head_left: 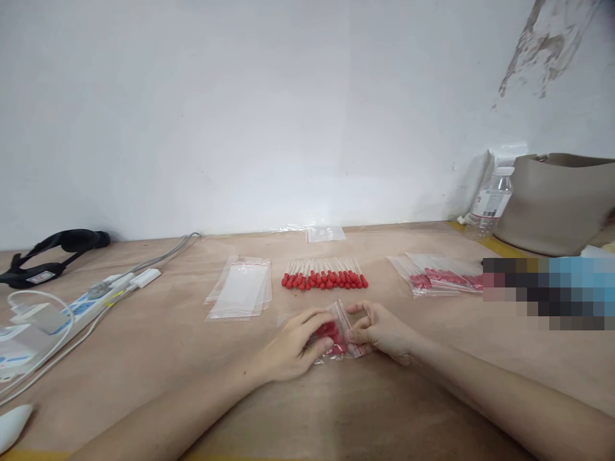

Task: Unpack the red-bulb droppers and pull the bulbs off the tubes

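Note:
Between my hands is a small clear zip bag point(340, 333) with red-ended pieces inside, its red-lined zip edge turned to the right. My left hand point(298, 346) curls round the bag's left part, with the thumb in front and the fingers over it. At the zip edge, my right hand point(382, 330) pinches the bag between thumb and fingers. Just beyond lies a row of thin clear sticks with red bulb-like ends point(324, 276), red ends towards me. Flat zip bags point(240, 291) are stacked to the left. Filled zip bags point(439, 275) lie in a pile to the right.
Another flat bag point(325, 234) lies by the wall. On the left are a power strip point(79, 312) with cables, a black strapped item point(57, 253) and a white object point(14, 426). A plastic bottle point(492, 202) and a grey-brown bin point(552, 205) stand at right, near a blurred-out patch.

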